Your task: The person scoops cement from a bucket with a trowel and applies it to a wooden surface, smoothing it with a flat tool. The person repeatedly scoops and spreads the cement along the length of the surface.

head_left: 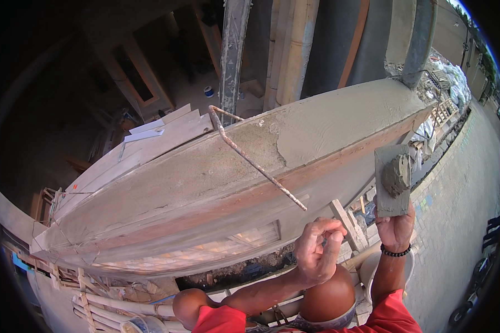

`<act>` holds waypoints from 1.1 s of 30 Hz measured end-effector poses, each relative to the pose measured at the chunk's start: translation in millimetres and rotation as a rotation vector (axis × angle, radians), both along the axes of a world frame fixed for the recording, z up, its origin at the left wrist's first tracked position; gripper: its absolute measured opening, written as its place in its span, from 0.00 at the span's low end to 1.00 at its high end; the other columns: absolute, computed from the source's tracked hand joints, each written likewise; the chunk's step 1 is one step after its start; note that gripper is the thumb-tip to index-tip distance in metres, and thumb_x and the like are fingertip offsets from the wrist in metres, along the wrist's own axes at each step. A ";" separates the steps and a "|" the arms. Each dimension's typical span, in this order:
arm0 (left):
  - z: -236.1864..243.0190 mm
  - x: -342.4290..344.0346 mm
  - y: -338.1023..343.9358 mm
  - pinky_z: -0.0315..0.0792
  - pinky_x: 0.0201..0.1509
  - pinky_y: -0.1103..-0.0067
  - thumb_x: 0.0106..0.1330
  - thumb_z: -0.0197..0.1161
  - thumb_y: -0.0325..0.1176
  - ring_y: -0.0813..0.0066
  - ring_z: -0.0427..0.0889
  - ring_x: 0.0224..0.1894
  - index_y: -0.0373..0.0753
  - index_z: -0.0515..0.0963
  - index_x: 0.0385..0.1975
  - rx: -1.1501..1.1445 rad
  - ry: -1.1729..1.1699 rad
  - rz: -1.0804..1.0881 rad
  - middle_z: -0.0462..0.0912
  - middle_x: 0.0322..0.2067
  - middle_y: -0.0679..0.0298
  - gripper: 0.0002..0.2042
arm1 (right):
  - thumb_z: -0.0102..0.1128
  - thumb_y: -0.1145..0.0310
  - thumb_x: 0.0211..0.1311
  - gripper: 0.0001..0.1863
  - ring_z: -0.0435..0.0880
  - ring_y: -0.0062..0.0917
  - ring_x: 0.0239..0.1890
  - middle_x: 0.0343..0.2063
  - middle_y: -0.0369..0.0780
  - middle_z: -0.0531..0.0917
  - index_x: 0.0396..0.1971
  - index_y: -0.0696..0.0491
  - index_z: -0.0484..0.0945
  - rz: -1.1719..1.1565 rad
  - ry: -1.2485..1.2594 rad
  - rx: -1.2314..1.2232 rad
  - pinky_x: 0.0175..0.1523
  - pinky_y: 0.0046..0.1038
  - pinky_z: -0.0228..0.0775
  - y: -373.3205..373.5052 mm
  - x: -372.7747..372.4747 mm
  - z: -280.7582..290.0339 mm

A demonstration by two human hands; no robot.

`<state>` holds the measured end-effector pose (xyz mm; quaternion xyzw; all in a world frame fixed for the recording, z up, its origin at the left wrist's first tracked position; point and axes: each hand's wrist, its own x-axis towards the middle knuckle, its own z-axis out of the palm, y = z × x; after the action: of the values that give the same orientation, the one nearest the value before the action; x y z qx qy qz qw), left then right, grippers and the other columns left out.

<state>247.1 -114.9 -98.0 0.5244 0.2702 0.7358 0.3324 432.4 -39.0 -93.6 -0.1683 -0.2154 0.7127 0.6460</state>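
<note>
My right hand (395, 230), with a dark beaded bracelet at its wrist, grips a flat rectangular plastering trowel (386, 202) at the lower right. A lump of wet grey mortar (396, 176) sits on the trowel's face. My left hand (319, 248) hovers left of it, fingers curled in toward the thumb, and I see nothing in them. Ahead of both hands runs a long concrete ledge (189, 161). Smooth wet mortar (339, 122) coats its right part, ending in a ragged edge; the left part is rough and bare.
A bent, mortar-spattered metal rod (250, 161) crosses the ledge, its end close to my left hand. Beneath me are bamboo poles (103, 308) and a white bucket (369, 269). Boards (172, 130) lie behind the ledge. A metal post (231, 55) rises at the back; a paved road (455, 183) runs right.
</note>
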 end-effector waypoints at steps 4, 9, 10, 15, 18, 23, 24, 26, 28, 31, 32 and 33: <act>86.7 -68.8 -4.8 0.72 0.28 0.78 0.71 0.50 0.30 0.73 0.73 0.27 0.40 0.65 0.53 0.516 0.029 0.491 0.73 0.27 0.62 0.13 | 0.45 0.64 0.76 0.17 0.74 0.14 0.23 0.35 0.38 0.82 0.56 0.59 0.71 0.082 -0.358 0.314 0.23 0.16 0.64 45.6 -49.2 74.3; 153.9 -162.1 33.4 0.71 0.40 0.81 0.67 0.55 0.28 0.78 0.73 0.33 0.34 0.71 0.49 0.295 -0.021 0.800 0.78 0.30 0.60 0.12 | 0.55 0.66 0.71 0.19 0.76 0.14 0.24 0.29 0.36 0.82 0.56 0.60 0.72 0.121 -0.886 0.432 0.23 0.18 0.64 81.8 -110.3 122.5; 160.1 -177.6 41.4 0.72 0.42 0.80 0.67 0.56 0.29 0.77 0.74 0.34 0.34 0.72 0.48 0.202 0.107 0.840 0.79 0.32 0.60 0.11 | 0.56 0.67 0.70 0.19 0.77 0.17 0.23 0.28 0.38 0.82 0.55 0.60 0.72 0.137 -1.028 0.507 0.24 0.21 0.65 84.8 -127.5 123.3; 153.9 -230.8 66.3 0.72 0.54 0.70 0.68 0.59 0.35 0.66 0.79 0.46 0.34 0.76 0.47 -0.316 0.750 0.867 0.81 0.42 0.56 0.14 | 0.59 0.71 0.63 0.20 0.80 0.37 0.22 0.20 0.49 0.80 0.54 0.59 0.74 -0.068 -1.669 1.155 0.32 0.35 0.71 97.8 -167.7 128.5; 143.6 -251.5 72.7 0.71 0.58 0.66 0.69 0.60 0.39 0.58 0.80 0.51 0.33 0.76 0.48 -0.504 1.038 0.796 0.81 0.46 0.51 0.16 | 0.60 0.72 0.58 0.20 0.80 0.48 0.26 0.19 0.53 0.78 0.52 0.57 0.75 -0.008 -1.719 1.142 0.37 0.41 0.72 91.1 -168.8 146.1; 119.1 -276.4 90.4 0.71 0.55 0.62 0.70 0.58 0.45 0.50 0.80 0.51 0.31 0.77 0.46 -0.649 1.235 0.590 0.82 0.45 0.45 0.20 | 0.60 0.71 0.57 0.19 0.81 0.51 0.29 0.19 0.53 0.79 0.50 0.56 0.75 -0.119 -1.838 1.150 0.40 0.46 0.72 80.0 -170.9 137.3; 116.1 -278.3 92.2 0.71 0.54 0.61 0.71 0.57 0.45 0.49 0.80 0.50 0.31 0.77 0.45 -0.668 1.263 0.560 0.82 0.44 0.44 0.20 | 0.59 0.71 0.56 0.19 0.81 0.52 0.29 0.20 0.54 0.79 0.49 0.56 0.75 -0.141 -1.848 1.162 0.40 0.47 0.72 79.6 -170.4 135.8; 109.9 -278.6 92.6 0.70 0.54 0.59 0.71 0.55 0.48 0.48 0.81 0.48 0.31 0.78 0.45 -0.675 1.297 0.544 0.83 0.41 0.44 0.22 | 0.59 0.72 0.57 0.18 0.82 0.51 0.30 0.22 0.54 0.81 0.49 0.56 0.76 -0.148 -1.900 1.155 0.40 0.44 0.72 76.3 -169.4 136.9; 104.6 -275.5 90.8 0.69 0.56 0.56 0.72 0.53 0.51 0.47 0.82 0.48 0.31 0.79 0.46 -0.648 1.305 0.573 0.84 0.39 0.44 0.24 | 0.59 0.72 0.57 0.18 0.82 0.50 0.30 0.23 0.54 0.82 0.49 0.56 0.76 -0.166 -1.925 1.140 0.40 0.42 0.73 74.1 -168.4 135.4; 110.2 -269.1 89.6 0.68 0.57 0.55 0.72 0.52 0.51 0.47 0.82 0.48 0.31 0.80 0.44 -0.718 1.242 0.535 0.84 0.39 0.44 0.24 | 0.59 0.72 0.57 0.18 0.82 0.51 0.31 0.23 0.54 0.82 0.49 0.56 0.76 -0.224 -1.944 1.117 0.40 0.44 0.73 69.3 -164.8 128.9; 107.3 -269.0 90.4 0.67 0.57 0.55 0.72 0.52 0.51 0.47 0.82 0.48 0.31 0.81 0.43 -0.690 1.252 0.555 0.84 0.39 0.44 0.24 | 0.59 0.72 0.57 0.18 0.82 0.51 0.31 0.24 0.54 0.82 0.49 0.56 0.75 -0.255 -1.965 1.114 0.40 0.44 0.73 67.5 -163.2 126.5; 104.2 -270.6 90.7 0.67 0.57 0.56 0.72 0.52 0.50 0.47 0.82 0.48 0.31 0.81 0.43 -0.663 1.267 0.580 0.84 0.39 0.44 0.24 | 0.59 0.72 0.56 0.19 0.82 0.52 0.31 0.24 0.54 0.82 0.49 0.56 0.75 -0.288 -1.978 1.112 0.41 0.44 0.73 65.2 -162.4 124.3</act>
<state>-23.5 -24.2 6.1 0.6269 0.7418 0.2334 0.0476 270.0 26.2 30.7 -0.3695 -0.8937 -0.0064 0.2543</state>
